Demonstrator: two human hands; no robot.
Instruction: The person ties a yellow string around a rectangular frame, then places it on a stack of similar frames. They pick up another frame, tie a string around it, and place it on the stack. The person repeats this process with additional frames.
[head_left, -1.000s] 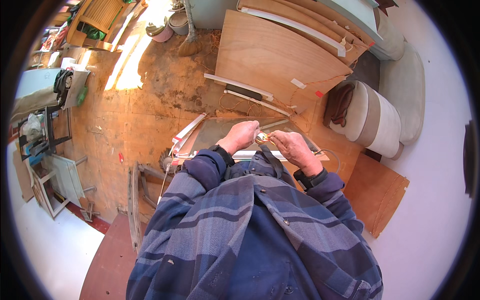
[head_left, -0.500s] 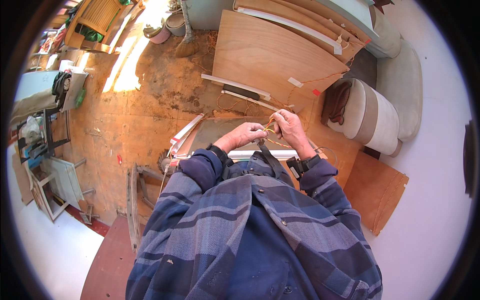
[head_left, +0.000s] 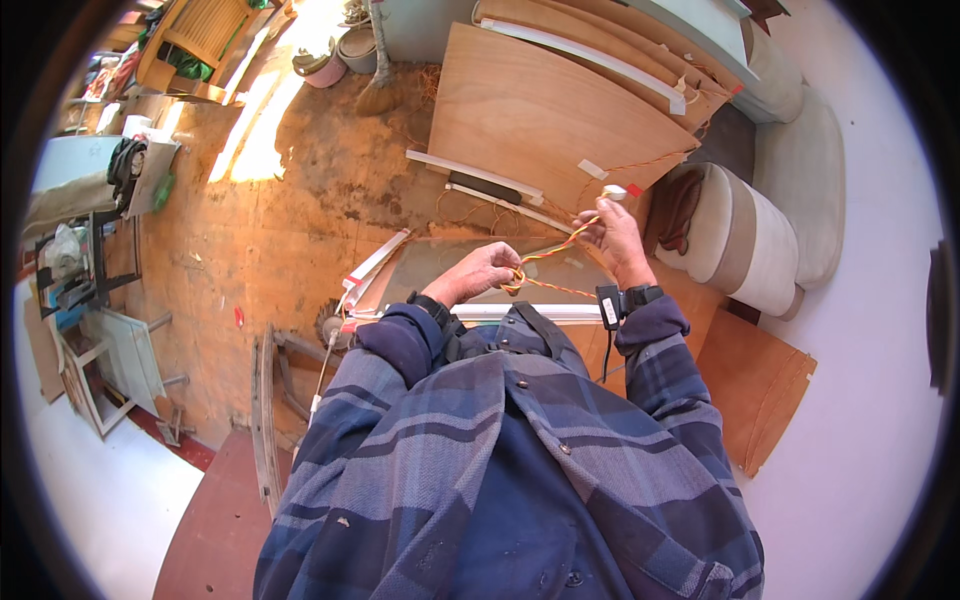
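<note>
left hand [head_left: 478, 273]: pinching twisted red-yellow wire [head_left: 562, 246], loop partly hidden | right hand [head_left: 622, 245]: grasping wire's farther stretch | white piece [head_left: 613, 192] beyond right fingertips: kind unclear

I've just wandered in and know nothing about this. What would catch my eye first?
Probably the yellow-and-red twisted wires, stretched between the left hand and the right hand near the middle of the picture. After that, perhaps the glaring sunlit patch on the floor at upper left, and the big wooden panel at the top, right of centre.
</note>
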